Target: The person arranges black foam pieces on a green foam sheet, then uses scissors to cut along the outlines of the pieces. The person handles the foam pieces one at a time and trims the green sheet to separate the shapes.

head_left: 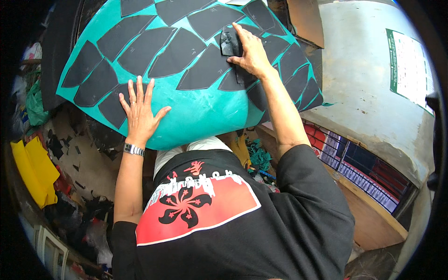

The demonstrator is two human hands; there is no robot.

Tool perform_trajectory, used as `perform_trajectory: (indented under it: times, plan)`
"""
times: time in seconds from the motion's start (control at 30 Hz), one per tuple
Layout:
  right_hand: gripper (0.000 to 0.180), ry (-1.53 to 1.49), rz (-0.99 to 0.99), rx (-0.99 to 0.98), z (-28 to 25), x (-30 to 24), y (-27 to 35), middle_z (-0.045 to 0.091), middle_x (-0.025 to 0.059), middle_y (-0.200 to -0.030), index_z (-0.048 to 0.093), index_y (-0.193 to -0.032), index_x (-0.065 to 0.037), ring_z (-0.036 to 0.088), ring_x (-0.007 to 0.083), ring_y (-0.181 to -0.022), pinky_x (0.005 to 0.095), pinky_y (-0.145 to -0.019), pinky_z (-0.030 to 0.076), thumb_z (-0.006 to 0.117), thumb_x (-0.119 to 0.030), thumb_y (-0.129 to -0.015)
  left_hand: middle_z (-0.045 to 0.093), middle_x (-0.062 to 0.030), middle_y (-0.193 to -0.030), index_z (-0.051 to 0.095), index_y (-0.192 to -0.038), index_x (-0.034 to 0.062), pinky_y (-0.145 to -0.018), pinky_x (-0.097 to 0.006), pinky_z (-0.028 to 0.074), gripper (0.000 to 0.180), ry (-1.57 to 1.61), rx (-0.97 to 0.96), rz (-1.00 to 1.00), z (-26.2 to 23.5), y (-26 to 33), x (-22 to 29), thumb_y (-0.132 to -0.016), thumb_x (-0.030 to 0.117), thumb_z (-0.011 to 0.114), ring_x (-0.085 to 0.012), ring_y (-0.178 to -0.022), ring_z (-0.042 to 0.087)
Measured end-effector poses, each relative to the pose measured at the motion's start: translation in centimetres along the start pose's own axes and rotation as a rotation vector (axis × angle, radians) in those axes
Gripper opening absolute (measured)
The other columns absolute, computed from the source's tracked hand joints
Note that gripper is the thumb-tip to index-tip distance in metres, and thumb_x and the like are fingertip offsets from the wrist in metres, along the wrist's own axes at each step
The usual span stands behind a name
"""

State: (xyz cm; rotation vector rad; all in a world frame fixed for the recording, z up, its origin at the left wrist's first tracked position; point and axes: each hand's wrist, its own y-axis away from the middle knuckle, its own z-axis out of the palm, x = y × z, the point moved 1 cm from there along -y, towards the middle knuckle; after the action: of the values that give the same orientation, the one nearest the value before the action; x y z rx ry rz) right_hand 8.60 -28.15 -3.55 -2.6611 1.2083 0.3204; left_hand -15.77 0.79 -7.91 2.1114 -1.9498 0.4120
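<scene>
A large teal sheet [200,107] lies bent over the work surface, its near edge curving down toward my lap. Several black leaf-shaped pieces [179,52] with thin pale outlines and small chalk marks cover much of it. My left hand [141,109] rests flat with fingers spread, its fingertips over a black piece at the sheet's near left. Toward the upper right, my right hand [251,50] holds a dark, glossy, scuffed block [229,42] between thumb and fingers, against the black pieces. The block's underside is hidden.
Yellow sheet material [35,172] and dark scraps lie on the floor at left. A brown cardboard piece [304,21] stands at the sheet's upper right. Beyond is a pale wall with a paper notice [410,67]; a barred opening [359,163] lies below it.
</scene>
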Motion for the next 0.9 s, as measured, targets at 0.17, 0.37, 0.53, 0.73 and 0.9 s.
perform_trajectory:
  times: [0.17, 0.37, 0.53, 0.73, 0.9]
  plan:
    - [0.067, -0.186, 0.092, 0.134, 1.7, 0.3, 1.5, 0.066, 0.0131, -0.116, 0.047, -0.144, -0.015, 0.064, 0.0322, -0.104, 0.0435, -0.092, 0.052, 0.070, -0.010, -0.081, 0.034, -0.0183, -0.158, 0.037, -0.152, 0.0088, -0.119, -0.057, 0.014, 0.076, 0.399, 0.212, -0.032, -0.5, 0.4, -1.6, -0.090, 0.041, 0.067, -0.0352, -0.146, 0.031]
    - [0.055, -0.493, 0.332, 0.752, -3.6, -0.6, -1.1, 0.062, 0.0029, -0.095, 0.055, -0.135, -0.010, 0.058, 0.0116, -0.081, 0.0279, -0.079, 0.051, 0.069, 0.004, -0.084, 0.052, -0.0162, -0.143, 0.057, -0.136, 0.0068, -0.113, -0.044, 0.035, 0.053, 0.723, 0.351, -0.140, -1.8, 0.3, -2.3, -0.091, 0.031, 0.070, -0.0311, -0.133, 0.049]
    - [0.066, -1.127, 0.231, 0.253, -6.6, -11.2, 0.4, 0.057, -0.0023, -0.091, 0.055, -0.137, -0.014, 0.055, 0.0051, -0.078, 0.0212, -0.071, 0.048, 0.073, 0.007, -0.077, 0.053, -0.0129, -0.142, 0.054, -0.138, 0.0028, -0.111, -0.040, 0.037, 0.065, 1.114, 0.337, -0.170, -3.8, 0.8, 0.8, -0.087, 0.037, 0.075, -0.0258, -0.131, 0.049]
    - [0.070, -1.318, 0.342, -0.380, -1.0, -21.0, 2.8, 0.060, -0.0005, -0.094, 0.048, -0.144, -0.012, 0.057, 0.0060, -0.087, 0.0221, -0.080, 0.047, 0.070, 0.009, -0.081, 0.063, -0.0041, -0.120, 0.056, -0.132, -0.0005, -0.099, -0.030, 0.047, 0.047, 1.752, -0.030, -0.436, -4.7, 4.5, 4.6, -0.089, 0.007, 0.073, -0.0119, -0.110, 0.059]
    - [0.088, -1.275, 0.319, -0.469, 1.9, -20.8, 3.1, 0.063, 0.0066, -0.102, 0.038, -0.152, -0.016, 0.059, 0.0103, -0.096, 0.0292, -0.091, 0.049, 0.081, 0.000, -0.077, 0.065, -0.0051, -0.120, 0.058, -0.129, 0.0057, -0.094, -0.036, 0.054, 0.034, 1.950, 0.165, -0.724, -2.9, 6.8, 4.0, -0.095, 0.003, 0.063, -0.0160, -0.111, 0.063]
